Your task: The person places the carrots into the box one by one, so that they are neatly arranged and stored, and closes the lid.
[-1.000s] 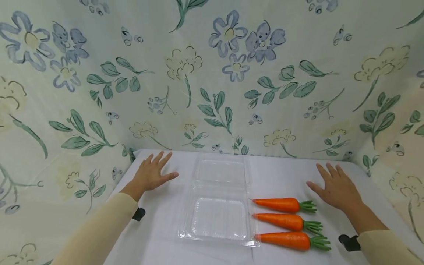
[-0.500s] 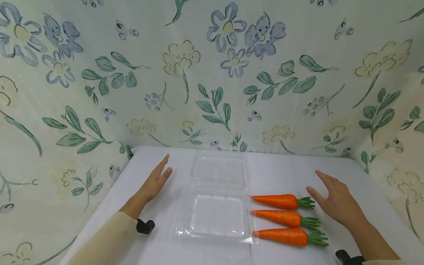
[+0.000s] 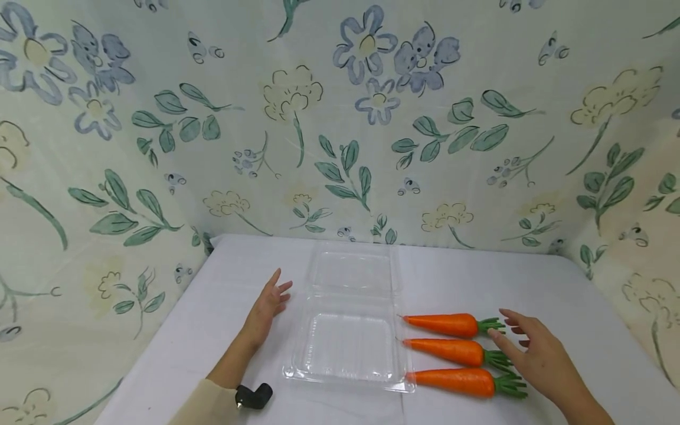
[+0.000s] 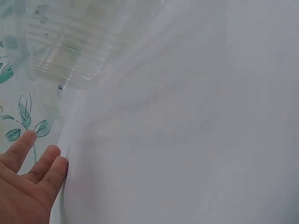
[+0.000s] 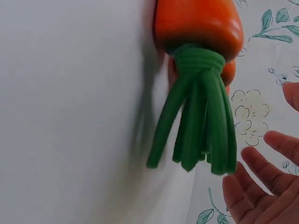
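Three orange carrots with green stem stubs lie side by side in the head view: a far carrot (image 3: 446,324), a middle carrot (image 3: 451,351) and a near carrot (image 3: 459,382). My right hand (image 3: 542,354) hovers at their stem ends, fingers apart and holding nothing; in the right wrist view its fingers (image 5: 268,168) are beside a carrot's green stems (image 5: 201,112). To the left of the carrots lies a clear plastic clamshell box (image 3: 347,348), lid folded back. Left of the box my left hand (image 3: 265,310) is raised, fingers loosely extended, with nothing in it.
A white cloth covers the table (image 3: 451,277). Behind it and along both sides hangs a floral curtain (image 3: 340,118). The carrot tips reach the box's right edge. A black wrist camera mount (image 3: 254,395) sits on the left wrist.
My right hand has come down and nearer to the carrots' stems. My left hand has turned and moved right, closer to the box. The carrots and box lie as before.
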Action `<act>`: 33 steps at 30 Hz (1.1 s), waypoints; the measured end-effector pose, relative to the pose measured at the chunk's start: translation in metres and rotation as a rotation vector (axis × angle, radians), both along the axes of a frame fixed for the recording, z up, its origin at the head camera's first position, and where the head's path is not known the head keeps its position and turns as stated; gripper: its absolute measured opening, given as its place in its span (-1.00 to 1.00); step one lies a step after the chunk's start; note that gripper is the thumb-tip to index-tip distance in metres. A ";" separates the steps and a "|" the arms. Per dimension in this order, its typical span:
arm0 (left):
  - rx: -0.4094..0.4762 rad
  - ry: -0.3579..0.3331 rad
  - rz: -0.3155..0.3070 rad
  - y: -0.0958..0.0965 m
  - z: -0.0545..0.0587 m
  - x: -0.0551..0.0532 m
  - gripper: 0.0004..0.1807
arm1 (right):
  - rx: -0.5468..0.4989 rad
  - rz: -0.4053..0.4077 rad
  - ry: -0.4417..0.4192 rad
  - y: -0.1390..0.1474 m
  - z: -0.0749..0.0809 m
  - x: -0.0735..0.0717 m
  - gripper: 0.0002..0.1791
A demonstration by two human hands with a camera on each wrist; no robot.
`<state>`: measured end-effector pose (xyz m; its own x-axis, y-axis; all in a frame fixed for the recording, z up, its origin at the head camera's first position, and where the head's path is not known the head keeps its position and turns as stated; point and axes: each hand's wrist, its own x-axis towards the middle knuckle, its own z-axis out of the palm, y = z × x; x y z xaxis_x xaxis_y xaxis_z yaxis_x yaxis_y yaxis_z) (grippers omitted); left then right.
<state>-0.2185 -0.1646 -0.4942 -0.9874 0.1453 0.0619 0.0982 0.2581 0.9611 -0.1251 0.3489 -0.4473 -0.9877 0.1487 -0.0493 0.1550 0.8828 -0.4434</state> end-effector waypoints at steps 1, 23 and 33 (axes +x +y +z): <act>0.019 0.000 0.000 0.002 -0.001 0.002 -0.35 | -0.005 -0.004 -0.018 -0.002 0.000 0.001 0.02; 0.111 -0.060 0.073 0.028 -0.015 0.018 -0.39 | 0.162 0.134 0.112 -0.030 -0.023 0.033 -0.54; 0.076 -0.022 0.038 0.026 -0.023 0.022 -0.48 | 0.171 0.252 -0.044 -0.030 -0.021 0.030 -0.47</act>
<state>-0.1969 -0.1387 -0.5168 -0.9934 0.1035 0.0496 0.0685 0.1878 0.9798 -0.0952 0.3188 -0.4679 -0.9919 -0.0912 -0.0883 -0.0628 0.9571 -0.2827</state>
